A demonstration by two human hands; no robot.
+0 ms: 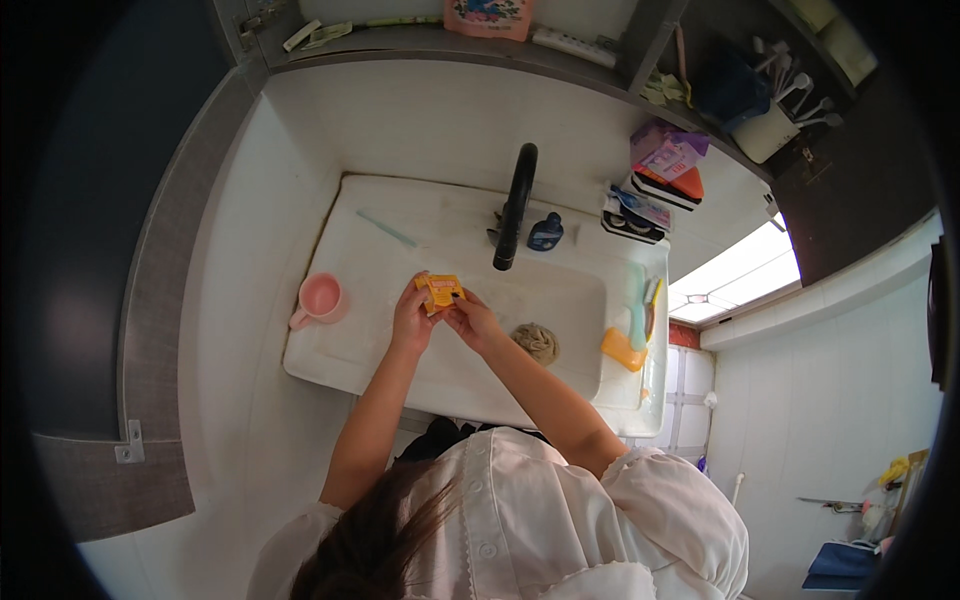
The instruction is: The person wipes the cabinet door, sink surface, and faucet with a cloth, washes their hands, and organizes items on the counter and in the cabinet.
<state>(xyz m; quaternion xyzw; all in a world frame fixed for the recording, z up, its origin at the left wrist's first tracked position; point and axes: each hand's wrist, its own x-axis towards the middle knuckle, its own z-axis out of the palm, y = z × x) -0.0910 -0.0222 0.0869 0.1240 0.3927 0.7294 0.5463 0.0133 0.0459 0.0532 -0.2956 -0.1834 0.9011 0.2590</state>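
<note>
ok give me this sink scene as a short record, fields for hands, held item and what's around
left hand: grips small orange packet from its left
right hand: pinches the packet's right edge
place: over white sink, below black faucet
left of hands: pink cup
right of hands: beige scrubber, orange brush

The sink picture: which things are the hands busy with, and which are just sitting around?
In use:
left hand and right hand, both holding the small orange packet over the white sink.

Just lying about:
pink cup
black tap
blue bottle
scrubber ball
orange soap box
teal toothbrush
</note>
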